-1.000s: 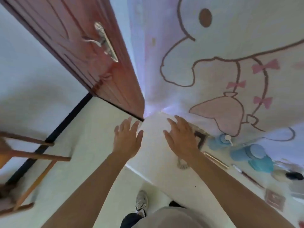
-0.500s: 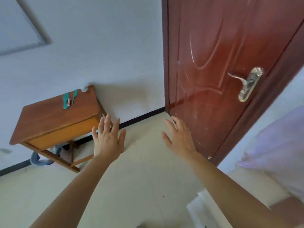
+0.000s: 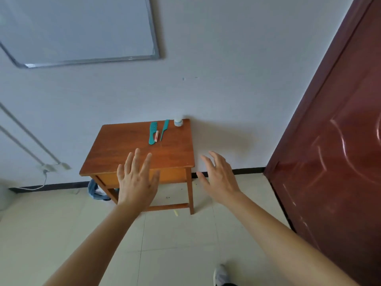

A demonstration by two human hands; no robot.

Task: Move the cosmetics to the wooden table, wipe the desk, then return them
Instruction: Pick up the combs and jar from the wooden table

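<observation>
Against the white wall ahead stands the wooden table (image 3: 132,155), its top bare in front and carrying a few things at the back. Two teal combs lie there: a wide comb (image 3: 152,132) on the left and a thin tail comb (image 3: 164,129) to its right, both pointing toward the wall. Between them, just beside the wide one, lies a small pink tube (image 3: 156,136). At the back right corner, against the wall, stands a little white jar (image 3: 178,122).

I hold both hands out in front of me, empty, fingers spread. My left hand (image 3: 137,180) hangs over the table's front edge as I see it, palm down; my right hand (image 3: 219,176) is off the table's right side, over the floor, fingers slightly curled. The two hands are well apart and touch nothing.

A whiteboard (image 3: 82,27) hangs on the wall above left, and a dark red door (image 3: 334,151) fills the right side. Under the table sits something blue (image 3: 95,189). My shoe (image 3: 221,275) shows at the bottom on the pale floor tiles.
</observation>
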